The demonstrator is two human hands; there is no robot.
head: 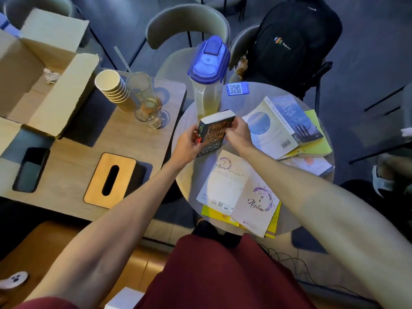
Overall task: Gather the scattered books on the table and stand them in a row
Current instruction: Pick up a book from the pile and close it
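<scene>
Round grey counter (189,121): pitcher (207,90) and QR card (237,88) at far edge, blue book (287,121) atop yellow ones on right, open white book (238,192) over yellow book (214,214) at near edge

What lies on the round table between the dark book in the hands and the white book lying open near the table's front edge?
Nothing: in the head view, bare tabletop separates the dark book from the open white book.

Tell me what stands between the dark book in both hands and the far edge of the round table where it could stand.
The blue-lidded pitcher stands directly behind the dark book, which the left hand and right hand hold. Right of the pitcher, by the QR card, the round table looks bare.
</scene>
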